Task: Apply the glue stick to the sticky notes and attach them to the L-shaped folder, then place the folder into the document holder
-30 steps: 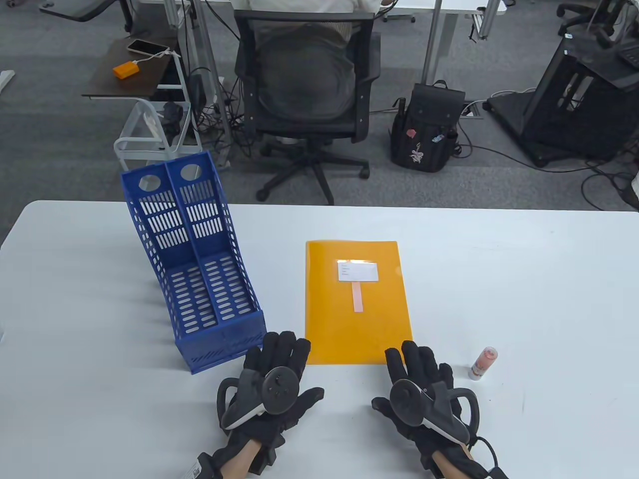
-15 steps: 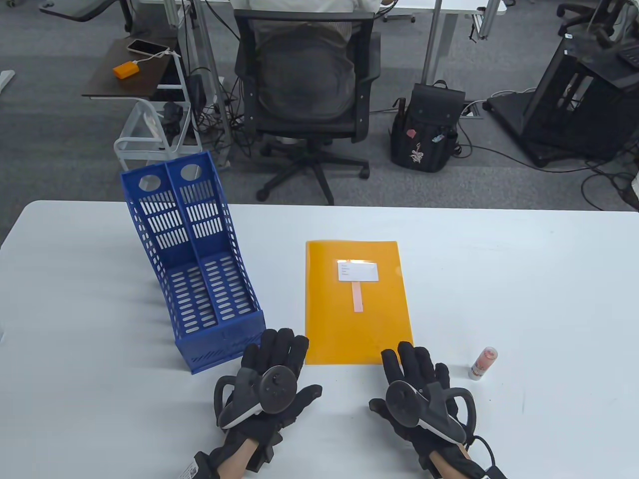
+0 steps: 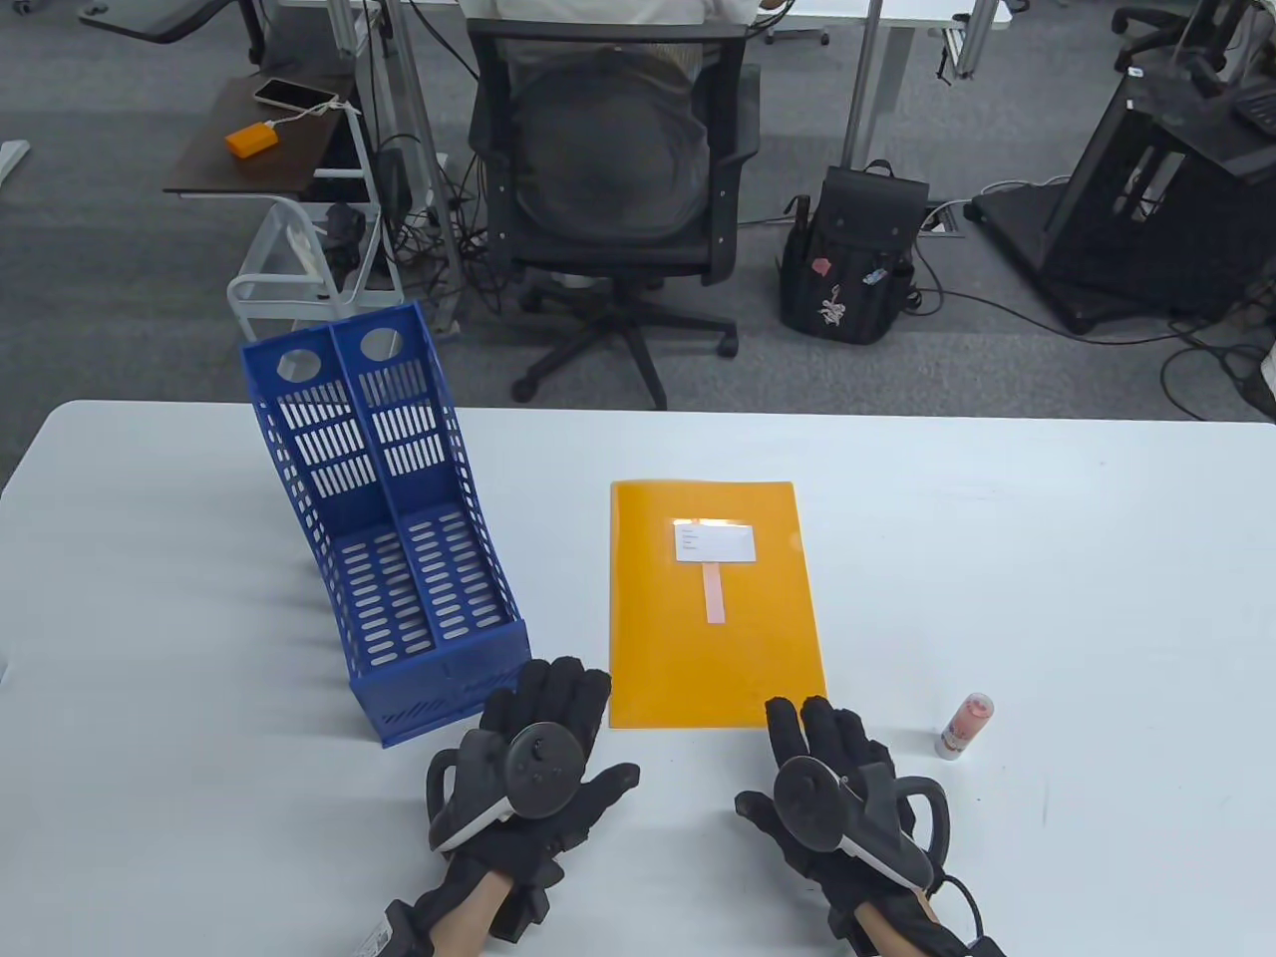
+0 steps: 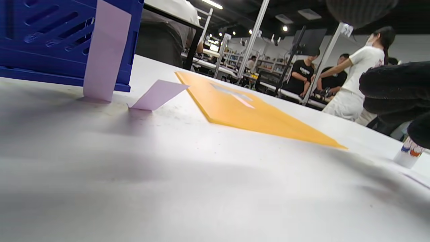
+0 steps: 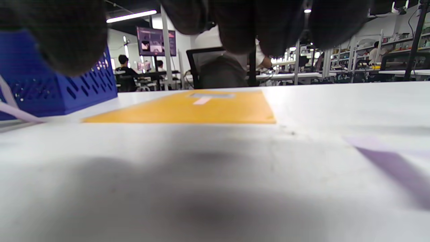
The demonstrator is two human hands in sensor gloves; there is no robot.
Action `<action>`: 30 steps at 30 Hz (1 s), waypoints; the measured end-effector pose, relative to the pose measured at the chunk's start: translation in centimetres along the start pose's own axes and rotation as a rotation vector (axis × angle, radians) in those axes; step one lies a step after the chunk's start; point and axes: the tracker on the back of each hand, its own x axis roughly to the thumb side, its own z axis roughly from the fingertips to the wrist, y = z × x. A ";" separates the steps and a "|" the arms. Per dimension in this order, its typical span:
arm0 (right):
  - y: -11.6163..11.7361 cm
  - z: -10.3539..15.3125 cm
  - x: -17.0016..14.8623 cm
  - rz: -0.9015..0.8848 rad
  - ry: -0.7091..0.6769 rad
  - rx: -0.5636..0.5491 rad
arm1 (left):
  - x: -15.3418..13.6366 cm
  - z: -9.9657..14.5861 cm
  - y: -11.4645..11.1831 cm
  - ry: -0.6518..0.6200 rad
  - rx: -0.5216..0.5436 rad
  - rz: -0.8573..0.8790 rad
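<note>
Left hand: your left hand [image 3: 533,773] lies flat on the table [image 3: 1047,558] with fingers straight, grasping nothing, fingertips just beside the blue holder's front corner.
Right hand: your right hand [image 3: 832,788] is likewise spread and released, fingertips just beside the folder's near right corner.
Glue stick: the glue stick [image 3: 965,727] stands upright near your right hand, apart from it.
Loose notes: the left wrist view shows a pale note [image 4: 106,50] leaning on the holder and another [image 4: 158,95] curled on the table.
Folder: the orange folder [image 3: 714,608] lies flat mid-table, long axis running away from you, short edge nearest; a pink sticky note [image 3: 714,593] sits on it below a white label [image 3: 715,540].
Handling: it is likely light, thin, floppy and slick; pinch a near corner or long edge and support it with both hands.
Holder: the document holder [image 3: 384,528] sits to the folder's left, leaning back, slots open upward and toward you.
</note>
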 end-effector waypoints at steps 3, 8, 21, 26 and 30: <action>-0.6 -0.2 0.4 0.011 -0.011 -0.059 | -0.1 0.2 0.6 -0.009 0.049 0.029; -1.4 -2.2 1.9 0.066 0.018 -0.009 | -0.8 0.5 1.2 0.003 0.108 0.084; 1.6 -9.9 3.8 0.174 0.162 0.205 | -2.1 0.7 1.9 0.030 0.142 0.153; 3.8 -11.1 3.9 0.205 0.193 0.275 | -2.0 0.7 1.7 0.025 0.132 0.157; 3.8 -10.4 4.3 0.243 0.146 0.220 | -2.2 0.7 1.8 0.036 0.126 0.165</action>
